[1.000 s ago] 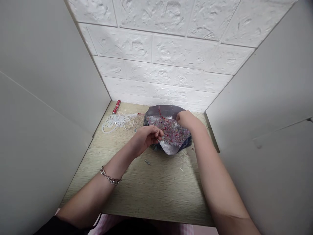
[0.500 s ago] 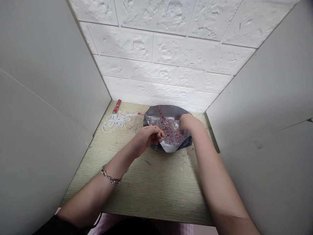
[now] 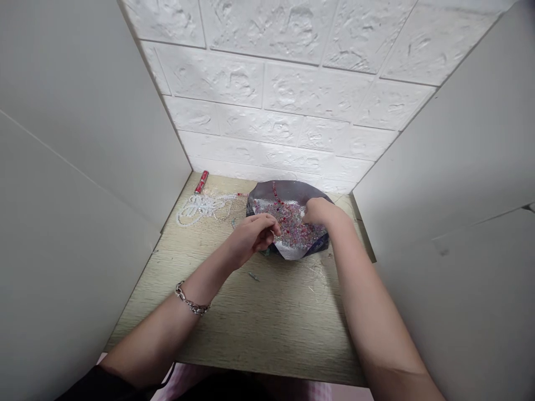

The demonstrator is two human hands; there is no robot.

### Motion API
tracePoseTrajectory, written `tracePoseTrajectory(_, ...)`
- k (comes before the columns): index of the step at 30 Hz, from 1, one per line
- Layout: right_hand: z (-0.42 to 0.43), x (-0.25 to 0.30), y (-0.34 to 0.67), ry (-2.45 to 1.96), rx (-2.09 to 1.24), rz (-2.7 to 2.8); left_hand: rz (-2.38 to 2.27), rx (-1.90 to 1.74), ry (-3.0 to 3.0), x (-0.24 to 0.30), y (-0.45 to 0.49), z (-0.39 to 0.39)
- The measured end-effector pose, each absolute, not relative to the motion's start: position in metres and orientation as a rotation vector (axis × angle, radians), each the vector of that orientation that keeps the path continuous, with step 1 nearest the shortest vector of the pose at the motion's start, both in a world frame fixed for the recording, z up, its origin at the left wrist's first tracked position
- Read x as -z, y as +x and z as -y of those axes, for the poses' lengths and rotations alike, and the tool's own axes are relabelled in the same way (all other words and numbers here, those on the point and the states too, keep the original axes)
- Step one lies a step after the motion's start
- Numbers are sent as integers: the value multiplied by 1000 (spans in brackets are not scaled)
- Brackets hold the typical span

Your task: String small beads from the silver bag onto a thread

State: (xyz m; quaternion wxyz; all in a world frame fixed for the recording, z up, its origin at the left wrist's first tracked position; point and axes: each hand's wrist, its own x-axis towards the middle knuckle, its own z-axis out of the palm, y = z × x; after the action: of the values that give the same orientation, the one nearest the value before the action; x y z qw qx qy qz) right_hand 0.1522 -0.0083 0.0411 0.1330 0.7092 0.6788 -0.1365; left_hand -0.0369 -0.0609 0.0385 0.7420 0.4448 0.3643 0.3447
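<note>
An opened bag (image 3: 292,189) with a silvery inside lies spread at the back of the table, full of small pink, red and clear beads (image 3: 288,220). A short strand of red beads (image 3: 276,192) runs up its back wall. Over the bag's left front edge is my left hand (image 3: 257,229), its fingers curled and pinched together; whatever they hold is too small to make out. My right hand (image 3: 320,211) reaches in from the right side, with bent fingers closed low at the beads. Its fingertips are partly hidden.
Left of the bag lie white bead strands (image 3: 200,207) and a red patterned tube (image 3: 201,182). A small greyish piece (image 3: 253,276) and thin clear thread (image 3: 315,278) rest on the wooden table (image 3: 259,328). Panels stand on both sides, a white brick-pattern wall (image 3: 271,122) behind.
My right hand has shifted slightly left among the beads, fingers still bent. The left hand stays by the bag's edge, its fingers drawn a little closer together.
</note>
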Motion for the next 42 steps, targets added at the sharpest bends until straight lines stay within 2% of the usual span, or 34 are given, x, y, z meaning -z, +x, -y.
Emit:
tracePoseTrajectory(6,20,-63,154,1920,842,-2346,-851,-755,1068,-42,-37,65)
tracePoseTrajectory(10,27,-72,149,1799,1313,-2495,-869,-768,1115,-44,-36,67)
tracePoseTrajectory(14,32,-77,142,1636,1756,-2548,-898,-781,1150,-45,-36,69)
tracePoseTrajectory(18,33,-77,138,1567,2027,-2473,-900,-809,1172,-45,-36,69)
tracePoseTrajectory(27,32,-73,137,1518,2262,-2362,-917,-833,1240,-43,-37,67)
tracePoseTrajectory(42,30,-68,138,1402,2369,-2316,-935,-822,1341,-45,-38,68)
